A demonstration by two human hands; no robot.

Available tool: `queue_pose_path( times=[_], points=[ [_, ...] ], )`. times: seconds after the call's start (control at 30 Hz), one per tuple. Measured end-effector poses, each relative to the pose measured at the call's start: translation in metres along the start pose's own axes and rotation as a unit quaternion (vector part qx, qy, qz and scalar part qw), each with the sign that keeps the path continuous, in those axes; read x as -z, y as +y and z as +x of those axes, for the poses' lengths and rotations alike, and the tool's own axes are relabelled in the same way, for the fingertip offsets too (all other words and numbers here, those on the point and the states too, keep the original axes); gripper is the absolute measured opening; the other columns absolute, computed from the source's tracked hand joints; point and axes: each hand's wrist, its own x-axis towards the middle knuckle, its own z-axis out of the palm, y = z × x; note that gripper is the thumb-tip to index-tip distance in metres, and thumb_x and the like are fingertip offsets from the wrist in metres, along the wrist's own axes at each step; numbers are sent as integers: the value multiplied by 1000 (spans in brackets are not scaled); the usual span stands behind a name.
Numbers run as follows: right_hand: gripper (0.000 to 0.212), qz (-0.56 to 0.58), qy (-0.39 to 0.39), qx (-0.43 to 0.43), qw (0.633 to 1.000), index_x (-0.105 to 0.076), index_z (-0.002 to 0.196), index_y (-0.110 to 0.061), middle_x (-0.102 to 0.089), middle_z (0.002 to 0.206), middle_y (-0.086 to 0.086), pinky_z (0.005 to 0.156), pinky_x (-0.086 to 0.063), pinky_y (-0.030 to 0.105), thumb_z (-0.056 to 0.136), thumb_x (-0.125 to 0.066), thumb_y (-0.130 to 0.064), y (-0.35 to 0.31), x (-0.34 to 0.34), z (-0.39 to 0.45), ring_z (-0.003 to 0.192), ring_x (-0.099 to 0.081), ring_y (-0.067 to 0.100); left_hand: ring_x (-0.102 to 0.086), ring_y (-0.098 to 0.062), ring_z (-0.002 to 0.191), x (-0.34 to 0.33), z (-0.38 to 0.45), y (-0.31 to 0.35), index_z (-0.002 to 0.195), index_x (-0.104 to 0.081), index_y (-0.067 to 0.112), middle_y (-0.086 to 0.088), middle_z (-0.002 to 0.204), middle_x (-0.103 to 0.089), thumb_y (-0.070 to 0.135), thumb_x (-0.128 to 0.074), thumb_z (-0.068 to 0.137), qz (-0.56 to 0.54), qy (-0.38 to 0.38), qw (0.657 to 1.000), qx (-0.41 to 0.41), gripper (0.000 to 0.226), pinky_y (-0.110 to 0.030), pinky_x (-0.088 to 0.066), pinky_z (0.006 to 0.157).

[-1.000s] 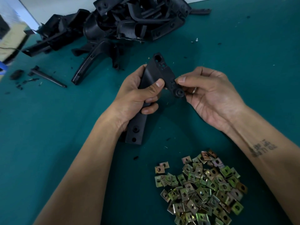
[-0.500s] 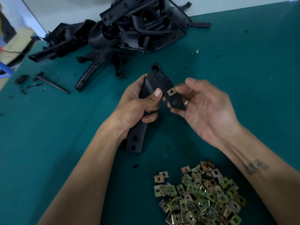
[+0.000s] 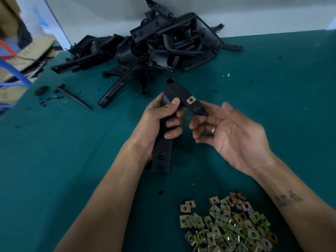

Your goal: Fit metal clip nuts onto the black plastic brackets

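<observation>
My left hand [image 3: 158, 122] is wrapped around the black plastic bracket [image 3: 163, 135], thumb pressed across its front face and the other fingers [image 3: 171, 124] curled around its right edge, so the part stands nearly upright above the desk [image 3: 72, 160]. The bracket's lower end, with two round bosses, hangs below my palm; its upper end forks, one branch rising to a round hole, the other slanting down to the right. On that slanting branch sits a metal clip nut [image 3: 190, 100], a small brassy square with a hole in the middle, already seated on the plastic.

My right hand [image 3: 231, 135] is open and holds nothing, palm turned up and fingers loosely spread (a ring shows on one of them). Its fingertips lie just under the tip of the slanting branch; I cannot tell whether they touch it.

Near my right forearm, toward the near edge of the desk, lies the loose heap of clip nuts [image 3: 231, 228], yellowish-green and brassy, many overlapping, with a couple of strays at its left side.

Farther out, against the pale wall, a pile of black brackets [image 3: 163, 44] is tangled together, one long curved piece reaching out of it toward me. Left of that lie a thin black rod [image 3: 74, 96] and some black crumbs on the green surface. At the far left edge, blurred cardboard boxes [image 3: 16, 44] stand beyond the desk.
</observation>
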Motion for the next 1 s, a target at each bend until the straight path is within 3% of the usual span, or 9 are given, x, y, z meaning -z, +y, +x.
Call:
queue_pose_path(
  times=[0.17, 0.3, 0.43, 0.53, 0.6, 0.73, 0.9, 1.0],
  points=[
    [47, -25, 74, 33, 996, -70, 115, 3, -66, 96, 20, 78, -52, 33, 91, -60, -36, 2, -4, -4, 87, -61, 28, -28, -7, 56, 2, -1, 7, 94, -46, 14, -1, 76, -43, 16, -48, 101, -68, -1, 998, 3, 7, -16, -29, 37],
    [28, -115, 107, 53, 986, -74, 105, 1, -69, 91, 18, 69, -47, 26, 88, -65, -20, 7, -9, -33, 80, -61, 23, -26, -7, 56, 4, -3, 7, 93, -43, 16, -1, 76, -41, 15, -48, 100, -82, -6, 997, 2, 9, -16, -28, 37],
    [20, -333, 47, 34, 941, -80, 99, -22, -69, 97, 5, 75, -49, 26, 81, -72, -29, 2, -12, -87, 89, -64, 21, -25, -8, 57, 2, -3, 3, 96, -43, 16, -1, 76, -40, 15, -49, 99, -74, -29, 997, 10, 7, -17, -28, 37],
    [19, -465, 31, 8, 885, -79, 100, -39, -67, 104, -5, 66, -47, 19, 82, -73, -42, 3, -18, -119, 83, -63, 19, -25, -9, 57, 0, -4, 2, 95, -43, 16, -1, 76, -41, 13, -49, 99, -64, -35, 997, 19, 8, -18, -26, 38],
    [16, -508, 61, 23, 859, -78, 101, -42, -66, 106, -10, 72, -47, 16, 86, -76, -44, 7, -25, -125, 93, -64, 15, -25, -9, 57, -2, -4, 2, 93, -45, 14, -2, 76, -41, 12, -49, 99, -53, -34, 998, 26, 8, -17, -26, 38],
    [18, -536, 76, 9, 841, -79, 101, -39, -63, 106, -12, 85, -48, 28, 84, -77, -36, 7, -36, -120, 107, -62, 15, -27, -9, 57, -5, -5, 1, 98, -44, 14, -3, 76, -42, 12, -49, 98, -22, -39, 998, 34, 6, -18, -25, 39],
    [17, -591, 48, -29, 805, -70, 92, -42, -58, 105, -17, 73, -39, 14, 89, -74, -25, -2, -44, -115, 95, -59, 4, -26, -10, 58, -6, -5, 1, 94, -46, 13, -4, 77, -41, 12, -50, 98, -7, -46, 998, 38, 6, -18, -23, 39],
    [12, -632, 18, -57, 773, -62, 94, -46, -52, 110, -24, 75, -40, 17, 94, -68, -36, -10, -47, -111, 100, -54, -3, -25, -9, 58, -5, -4, 1, 93, -46, 13, -3, 77, -41, 12, -51, 97, 0, -51, 998, 38, 7, -19, -21, 40]
  ],
)
